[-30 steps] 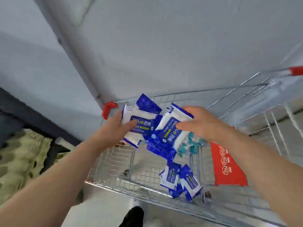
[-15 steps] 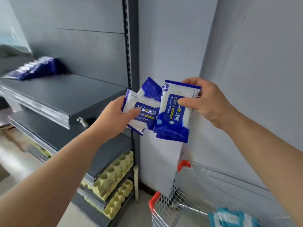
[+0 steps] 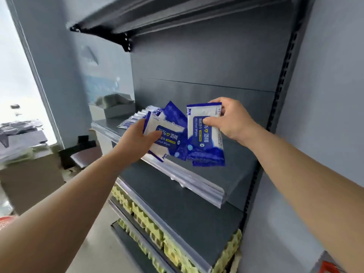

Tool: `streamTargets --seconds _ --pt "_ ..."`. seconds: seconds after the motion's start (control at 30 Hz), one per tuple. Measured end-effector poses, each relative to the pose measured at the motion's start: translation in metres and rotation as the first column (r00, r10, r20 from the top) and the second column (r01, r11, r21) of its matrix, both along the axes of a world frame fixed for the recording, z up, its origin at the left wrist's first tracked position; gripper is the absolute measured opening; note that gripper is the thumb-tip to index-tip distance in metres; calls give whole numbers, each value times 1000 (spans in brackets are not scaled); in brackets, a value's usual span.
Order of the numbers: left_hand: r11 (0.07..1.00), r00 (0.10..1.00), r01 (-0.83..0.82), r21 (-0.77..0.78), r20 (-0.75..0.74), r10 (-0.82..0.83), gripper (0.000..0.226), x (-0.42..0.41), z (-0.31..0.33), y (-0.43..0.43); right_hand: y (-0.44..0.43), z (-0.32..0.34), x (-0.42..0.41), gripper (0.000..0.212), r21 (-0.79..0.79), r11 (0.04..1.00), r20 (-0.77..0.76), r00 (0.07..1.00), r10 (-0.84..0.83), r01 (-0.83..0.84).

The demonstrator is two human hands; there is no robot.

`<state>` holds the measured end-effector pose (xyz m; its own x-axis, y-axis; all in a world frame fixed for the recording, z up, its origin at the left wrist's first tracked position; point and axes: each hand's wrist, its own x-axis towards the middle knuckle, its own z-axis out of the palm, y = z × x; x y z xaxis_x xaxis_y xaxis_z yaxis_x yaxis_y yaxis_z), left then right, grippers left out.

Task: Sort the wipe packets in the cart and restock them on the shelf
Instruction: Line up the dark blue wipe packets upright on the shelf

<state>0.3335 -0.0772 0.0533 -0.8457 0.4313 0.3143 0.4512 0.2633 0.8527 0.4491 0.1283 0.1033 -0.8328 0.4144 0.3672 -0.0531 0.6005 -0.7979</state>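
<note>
The left hand grips a fan of wipe packets. Its thumb lies across the white-and-blue front one, which reads "75%" and "Alcohol Wipes", and at least one darker blue packet pokes out behind. Just beside it on the right, the right hand pinches an upright packet near its top, thumb on the blue label and fingers curled behind the upper edge. A second blue edge shows under this packet, so more than one may be held; how many cannot be told. The hands are close together but do not touch, and what they hold overlaps in the gap between them.

Everything held hangs over the front edge of the dark grey shelf, about midway along it. A lower corner of the fan crosses the clear strip that runs along that edge. Whether any held packet touches the shelf cannot be told.

Towards the shelf's left end, behind the left hand, a row of packets of the same kind stands leaning one against the next. Past them, at the far left end, sits a grey box; its contents are blurred.

Beneath a lower shelf, yellow-green egg trays are stacked in rows. A cardboard box stands on the floor off the shelf's left end.
</note>
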Motion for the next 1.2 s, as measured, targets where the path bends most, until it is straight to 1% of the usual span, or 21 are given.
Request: streamTargets --seconds 0.07,0.2,0.3,0.5,0.73,0.83,0.93,1.03,1.1,1.13,1.2 --pt "1000 1000 -17 19 22 16 15 -39 3 -17 -19 2 -39 45 14 1000 10 1000 -20 20" --pt "999 998 -30 34 52 28 27 -105 3 -38 -44 0 -109 47 31 997 43 997 -65 64" --pt "999 998 -30 25 48 29 26 -150 -2 -41 -48 -8 -159 48 73 993 79 992 -96 90" --pt "1000 999 -5 -2 46 5 23 -243 -15 -27 -34 -24 -257 46 135 981 146 977 -156 137" --pt "997 996 9 -80 87 -2 29 -352 -25 -4 -6 -39 -362 37 225 952 239 936 -259 206" --pt "993 992 50 -111 124 -36 29 -392 -34 -2 0 -53 -399 31 265 933 302 898 -319 242" --pt "987 982 118 -109 158 -100 26 -425 -46 -2 4 -68 -427 30 338 896 361 839 -406 288" --pt "975 959 212 -72 207 -193 22 -460 -55 0 7 -79 -450 34 369 873 409 788 -459 317" --pt "955 936 290 -66 225 -269 18 -484 -59 1 6 -84 -463 42 383 866 440 761 -476 321" --pt "941 925 330 -72 226 -307 18 -497 -61 1 4 -86 -468 46 380 867 440 762 -475 322" --pt "908 894 410 -82 233 -383 21 -519 -64 1 -2 -85 -480 50 337 884 379 813 -442 324"
